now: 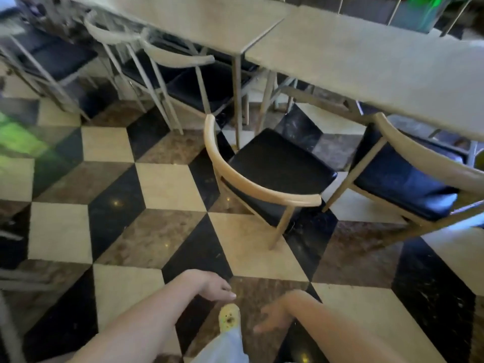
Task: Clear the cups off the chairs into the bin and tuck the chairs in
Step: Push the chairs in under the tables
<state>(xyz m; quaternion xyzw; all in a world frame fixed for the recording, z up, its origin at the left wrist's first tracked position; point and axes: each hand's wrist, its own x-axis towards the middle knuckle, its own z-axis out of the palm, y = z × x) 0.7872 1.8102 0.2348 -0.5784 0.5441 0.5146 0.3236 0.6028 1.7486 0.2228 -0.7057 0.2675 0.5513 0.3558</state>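
A wooden chair (pixel 264 189) with a curved back and a black seat stands pulled out from the pale table (pixel 366 61), turned at an angle; its seat is bare. A second such chair (pixel 408 176) stands to its right, partly under the table edge. No cup or bin shows in this view. My left hand (pixel 214 285) hangs low at the bottom centre with relaxed fingers, holding nothing. My right hand (pixel 275 314) hangs beside it, fingers spread loosely, holding nothing. Both hands are well short of the nearest chair.
Another table (pixel 209 19) at the back left has several pale-framed, dark-seated chairs (pixel 183 82) tucked around it. The floor (pixel 167 184) is patterned in black, cream and brown tiles. My foot in a yellow shoe (pixel 230 319) shows between my hands.
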